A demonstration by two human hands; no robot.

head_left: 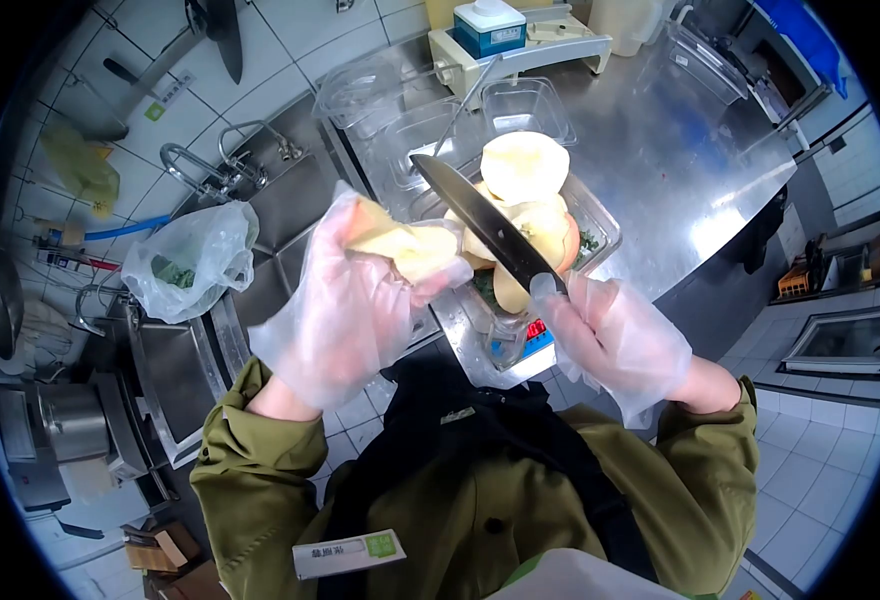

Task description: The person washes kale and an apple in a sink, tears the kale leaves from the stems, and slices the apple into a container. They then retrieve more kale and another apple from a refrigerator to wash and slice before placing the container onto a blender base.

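Observation:
My left hand (345, 285), in a clear plastic glove, is closed around a pale yellow cut piece of apple (405, 245). My right hand (615, 335), gloved too, grips the handle of a large kitchen knife (485, 220). Its dark blade points up and left, above a clear container (600, 225). Several pale cut apple pieces (525, 168) are heaped in this container, some with reddish skin, and bits of green leaf show beneath them. A scale (537, 338) with a red display and blue panel sits at the container's near side, partly hidden.
Clear plastic tubs (530, 110) stand behind the container on the steel counter (675, 160). A cream-coloured machine (520, 50) is at the back. To the left are sinks (305, 195) with taps and a plastic bag (195, 260) of greens. Knives (222, 40) hang on the tiled wall.

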